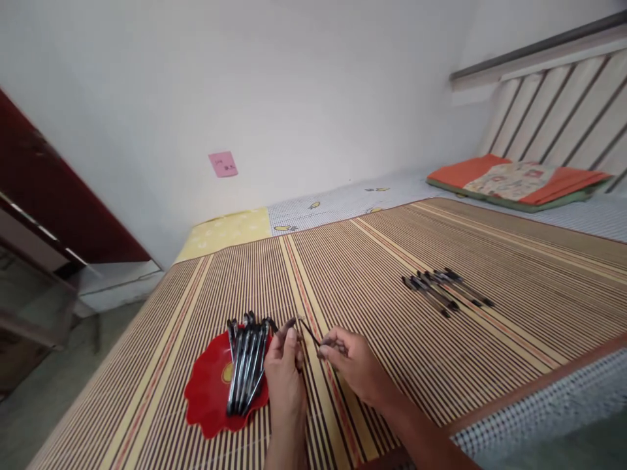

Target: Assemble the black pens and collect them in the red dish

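My right hand [349, 360] is closed in a pinch around a slim dark stick with a pale tip, which looks like a pen refill [310, 333]. It slants up and left toward my left hand [285, 358]. The fingers of my left hand are closed on a small black pen part [289, 323], perhaps a cap; the fingers hide most of it. Just left of that hand lies a red scalloped plate [208, 398]. Several black-capped clear pens [245, 369] rest in a bundle on it, their caps reaching past the far rim.
Farther right on the striped bamboo mat [372, 281], several pens [438, 290] lie in a row. A folded orange patchwork cloth [519, 183] sits at the back right, before a slatted rail [563, 111]. A pink note [223, 164] is stuck to the white wall.
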The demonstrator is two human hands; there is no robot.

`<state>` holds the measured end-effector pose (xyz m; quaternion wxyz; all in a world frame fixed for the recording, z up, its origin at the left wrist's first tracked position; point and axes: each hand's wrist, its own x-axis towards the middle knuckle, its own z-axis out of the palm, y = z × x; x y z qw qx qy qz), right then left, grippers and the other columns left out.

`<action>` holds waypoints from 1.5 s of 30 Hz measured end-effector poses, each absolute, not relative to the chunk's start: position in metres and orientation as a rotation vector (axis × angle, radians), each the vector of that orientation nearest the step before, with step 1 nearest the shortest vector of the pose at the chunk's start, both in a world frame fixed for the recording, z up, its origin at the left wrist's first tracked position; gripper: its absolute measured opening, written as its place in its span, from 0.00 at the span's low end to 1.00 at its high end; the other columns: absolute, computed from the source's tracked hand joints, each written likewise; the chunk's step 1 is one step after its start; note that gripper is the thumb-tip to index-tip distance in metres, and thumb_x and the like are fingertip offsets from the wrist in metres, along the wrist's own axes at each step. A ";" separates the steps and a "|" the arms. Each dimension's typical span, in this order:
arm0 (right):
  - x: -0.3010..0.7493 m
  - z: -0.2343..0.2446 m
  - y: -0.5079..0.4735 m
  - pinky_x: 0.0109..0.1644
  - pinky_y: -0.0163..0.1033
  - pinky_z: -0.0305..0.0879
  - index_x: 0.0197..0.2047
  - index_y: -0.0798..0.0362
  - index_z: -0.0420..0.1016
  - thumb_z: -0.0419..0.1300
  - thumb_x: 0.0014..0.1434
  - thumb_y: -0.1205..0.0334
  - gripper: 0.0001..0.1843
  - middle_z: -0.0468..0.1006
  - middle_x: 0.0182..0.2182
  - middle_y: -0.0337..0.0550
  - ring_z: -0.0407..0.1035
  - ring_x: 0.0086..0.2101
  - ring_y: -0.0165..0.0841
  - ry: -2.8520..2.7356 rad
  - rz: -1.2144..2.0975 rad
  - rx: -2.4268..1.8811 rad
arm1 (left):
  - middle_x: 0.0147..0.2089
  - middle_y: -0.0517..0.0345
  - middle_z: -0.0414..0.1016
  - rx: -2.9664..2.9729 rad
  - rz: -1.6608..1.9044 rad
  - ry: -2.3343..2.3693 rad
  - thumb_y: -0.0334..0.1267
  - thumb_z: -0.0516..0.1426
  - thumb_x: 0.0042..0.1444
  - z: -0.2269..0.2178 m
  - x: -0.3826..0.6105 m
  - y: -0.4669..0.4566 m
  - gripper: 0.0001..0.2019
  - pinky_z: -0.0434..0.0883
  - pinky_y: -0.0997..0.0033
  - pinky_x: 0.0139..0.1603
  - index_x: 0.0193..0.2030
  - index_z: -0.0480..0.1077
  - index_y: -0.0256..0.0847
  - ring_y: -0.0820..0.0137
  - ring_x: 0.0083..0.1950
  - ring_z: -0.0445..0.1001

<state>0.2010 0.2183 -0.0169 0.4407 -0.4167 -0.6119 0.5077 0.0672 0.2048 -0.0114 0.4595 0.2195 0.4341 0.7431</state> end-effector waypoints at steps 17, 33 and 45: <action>0.194 -0.020 0.212 0.32 0.33 0.58 0.37 0.54 0.77 0.59 0.55 0.66 0.07 0.70 0.24 0.33 0.64 0.27 0.29 -1.586 1.262 -1.062 | 0.21 0.71 0.62 0.526 1.826 1.013 0.43 0.73 0.42 -0.010 0.069 0.203 0.19 0.56 0.83 0.22 0.34 0.71 0.38 0.82 0.21 0.56; 0.199 -0.024 0.214 0.32 0.33 0.56 0.35 0.53 0.74 0.58 0.59 0.66 0.04 0.66 0.24 0.33 0.60 0.27 0.28 -1.565 1.461 -0.873 | 0.25 0.68 0.65 0.550 1.697 0.907 0.42 0.73 0.44 -0.007 0.070 0.197 0.19 0.60 0.82 0.25 0.37 0.72 0.38 0.82 0.22 0.58; 0.195 -0.032 0.214 0.30 0.32 0.56 0.33 0.53 0.71 0.62 0.56 0.66 0.03 0.67 0.23 0.31 0.61 0.25 0.27 -1.468 1.507 -0.813 | 0.31 0.62 0.73 0.653 1.673 1.045 0.41 0.73 0.41 -0.012 0.072 0.199 0.19 0.67 0.80 0.32 0.37 0.74 0.37 0.77 0.30 0.70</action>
